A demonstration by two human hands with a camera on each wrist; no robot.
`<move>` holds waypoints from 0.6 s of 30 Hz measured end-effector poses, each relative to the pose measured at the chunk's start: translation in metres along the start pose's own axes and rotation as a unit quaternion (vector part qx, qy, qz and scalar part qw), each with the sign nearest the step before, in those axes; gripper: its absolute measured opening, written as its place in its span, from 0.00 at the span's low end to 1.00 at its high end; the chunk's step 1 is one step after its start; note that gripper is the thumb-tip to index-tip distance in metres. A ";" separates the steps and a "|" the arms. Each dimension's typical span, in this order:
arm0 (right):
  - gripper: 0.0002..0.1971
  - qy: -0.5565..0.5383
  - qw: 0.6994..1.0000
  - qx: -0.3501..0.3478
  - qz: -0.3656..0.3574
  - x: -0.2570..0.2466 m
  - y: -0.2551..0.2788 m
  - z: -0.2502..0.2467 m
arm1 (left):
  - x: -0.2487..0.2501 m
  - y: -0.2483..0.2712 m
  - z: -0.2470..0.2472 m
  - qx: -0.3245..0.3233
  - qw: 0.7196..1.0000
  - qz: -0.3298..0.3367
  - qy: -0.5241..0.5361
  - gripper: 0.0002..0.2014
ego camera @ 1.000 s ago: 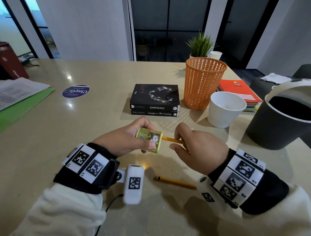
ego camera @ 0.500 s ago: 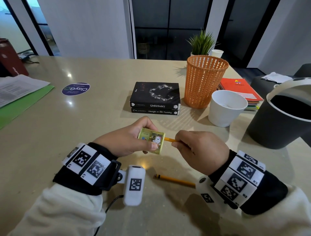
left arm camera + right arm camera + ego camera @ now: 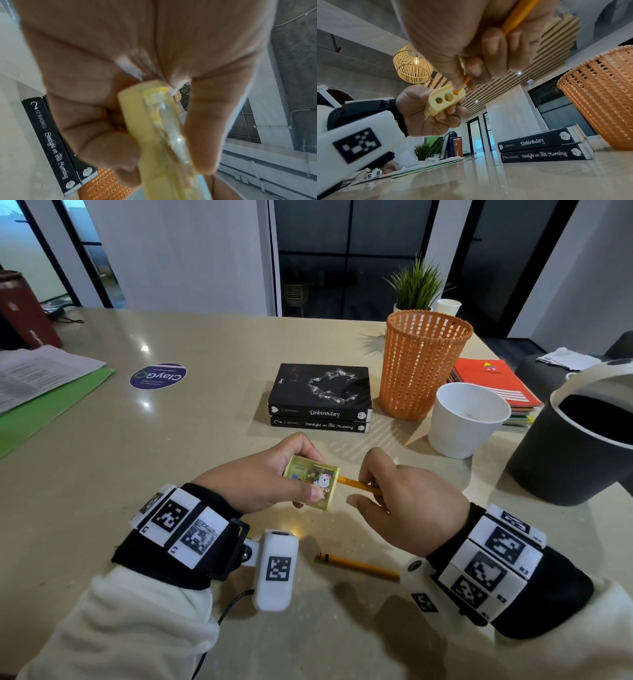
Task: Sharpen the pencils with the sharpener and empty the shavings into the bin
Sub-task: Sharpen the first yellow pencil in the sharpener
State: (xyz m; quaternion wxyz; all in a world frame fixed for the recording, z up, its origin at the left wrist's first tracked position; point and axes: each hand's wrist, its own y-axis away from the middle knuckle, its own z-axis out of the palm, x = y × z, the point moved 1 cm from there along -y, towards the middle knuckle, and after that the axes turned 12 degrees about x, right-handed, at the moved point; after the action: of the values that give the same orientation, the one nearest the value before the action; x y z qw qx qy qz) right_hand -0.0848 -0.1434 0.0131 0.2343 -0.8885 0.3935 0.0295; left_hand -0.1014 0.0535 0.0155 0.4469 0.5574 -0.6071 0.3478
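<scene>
My left hand (image 3: 267, 477) grips a small yellow box sharpener (image 3: 313, 482) with a cartoon dog on it, held just above the table. My right hand (image 3: 404, 501) pinches a yellow pencil (image 3: 356, 485) whose tip sits in one hole of the sharpener (image 3: 444, 99); the pencil (image 3: 515, 20) runs back through the curled fingers. The sharpener (image 3: 159, 135) fills the left wrist view between thumb and fingers. A second yellow pencil (image 3: 359, 566) lies flat on the table below my hands. The dark grey bin (image 3: 575, 446) stands open at the right edge.
A stack of two black books (image 3: 320, 398) lies behind my hands. An orange mesh basket (image 3: 421, 364) and a white cup (image 3: 466, 419) stand to the right of them, with an orange notebook (image 3: 493, 378) behind. Papers on a green folder (image 3: 44, 392) lie at the far left.
My right hand has turned and shifted along the pencil in the sharpener; more of the pencil shows now than half a second ago. The left hand keeps the sharpener in place.
</scene>
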 end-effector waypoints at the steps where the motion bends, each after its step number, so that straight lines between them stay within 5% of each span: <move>1: 0.13 0.005 1.000 -0.005 0.001 0.000 0.000 -0.001 | 0.000 0.000 0.000 -0.001 1.000 -0.001 0.000 0.17; 8: 0.09 -0.012 0.995 0.088 -0.048 0.003 0.002 -0.001 | 0.004 0.000 0.003 -0.009 1.000 -0.006 -0.006 0.14; 18: 0.16 0.011 0.992 0.111 -0.066 0.008 0.002 0.004 | 0.004 0.000 0.002 -0.007 1.000 -0.006 -0.009 0.13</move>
State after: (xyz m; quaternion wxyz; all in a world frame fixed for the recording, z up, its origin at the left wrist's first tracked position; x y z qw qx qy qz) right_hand -0.0805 -0.1482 0.0069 0.3287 -0.8812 0.3376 -0.0394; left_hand -0.1022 0.0499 0.0188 0.4471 0.5611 -0.6101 0.3362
